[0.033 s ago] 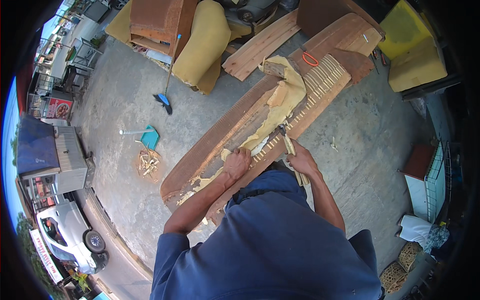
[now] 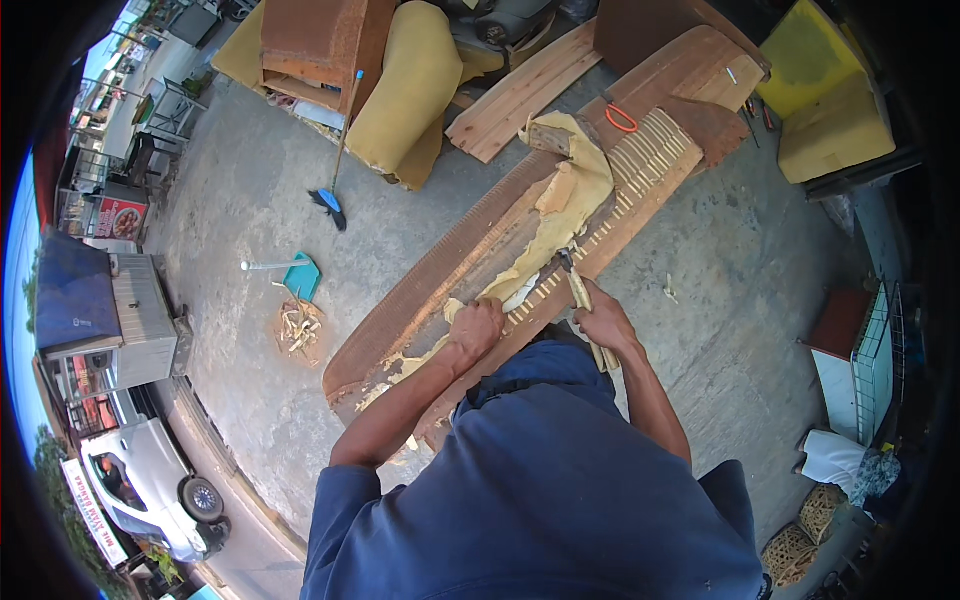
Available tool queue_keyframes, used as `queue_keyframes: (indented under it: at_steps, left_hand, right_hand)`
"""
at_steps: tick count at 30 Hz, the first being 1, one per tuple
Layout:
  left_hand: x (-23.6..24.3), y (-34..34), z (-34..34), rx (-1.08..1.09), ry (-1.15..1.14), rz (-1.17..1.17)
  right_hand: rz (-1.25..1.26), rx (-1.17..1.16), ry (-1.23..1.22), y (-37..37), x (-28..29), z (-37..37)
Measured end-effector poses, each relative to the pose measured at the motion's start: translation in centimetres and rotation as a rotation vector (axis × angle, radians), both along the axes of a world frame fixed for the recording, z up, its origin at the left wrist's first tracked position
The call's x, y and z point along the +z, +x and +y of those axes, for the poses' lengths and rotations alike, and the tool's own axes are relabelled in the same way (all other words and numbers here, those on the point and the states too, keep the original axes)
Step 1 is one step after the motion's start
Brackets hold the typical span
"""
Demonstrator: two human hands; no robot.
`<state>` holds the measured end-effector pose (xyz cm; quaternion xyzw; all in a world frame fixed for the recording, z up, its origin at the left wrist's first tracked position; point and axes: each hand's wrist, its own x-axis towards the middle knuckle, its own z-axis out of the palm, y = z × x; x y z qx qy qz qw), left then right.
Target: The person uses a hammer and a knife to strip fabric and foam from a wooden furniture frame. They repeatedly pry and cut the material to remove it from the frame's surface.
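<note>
On the concrete floor (image 2: 225,225) to my left, I see a blue-headed broom (image 2: 327,200) and, nearer me, a teal dustpan (image 2: 303,276). Beyond them, a bent yellow foam sheet (image 2: 408,80) stands beside a brown box-shaped piece (image 2: 318,38). A silver vehicle (image 2: 155,455) sits at my far left; woven baskets (image 2: 789,556) lie to my right.

White banner (image 2: 94,513) with red lettering, red sign (image 2: 121,218) picturing food

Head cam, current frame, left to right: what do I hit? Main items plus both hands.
Silver car → teal dustpan → left hand → right hand → yellow foam seat.
</note>
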<state>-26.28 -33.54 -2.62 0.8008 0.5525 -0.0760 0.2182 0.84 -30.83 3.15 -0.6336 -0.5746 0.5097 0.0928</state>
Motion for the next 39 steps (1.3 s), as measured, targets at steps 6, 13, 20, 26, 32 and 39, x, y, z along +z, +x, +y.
queue_keyframes:
  at_steps: [6, 13, 20, 26, 32, 39]
  left_hand:
    - [1.6, -1.3, 2.8, -0.053, -0.209, -0.074]
    - [6.3, -12.1, -3.7, 0.391, -0.351, -0.308]
    - [12.8, -27.3, -20.1, 1.264, -0.109, -0.439]
    - [19.5, -42.7, -40.2, 1.704, 0.624, 0.654]
    - [9.4, -14.6, -17.8, 1.034, 0.467, -0.142]
    - [1.5, 0.3, -2.0, 0.265, 0.362, -0.352]
  right_hand:
    - [-0.003, 0.018, 0.134, -0.4, -0.7, -0.4]
    - [0.038, 0.013, -0.003, 0.7, -0.8, 0.4]
    - [0.002, 0.028, -0.138, -0.4, 1.6, 1.6]
    - [0.007, 0.217, -0.122, -2.0, 1.4, 1.7]
    - [-0.035, 0.166, -0.131, -2.9, 1.5, 0.5]
    - [0.019, 0.108, -0.052, -3.4, 3.0, -1.9]
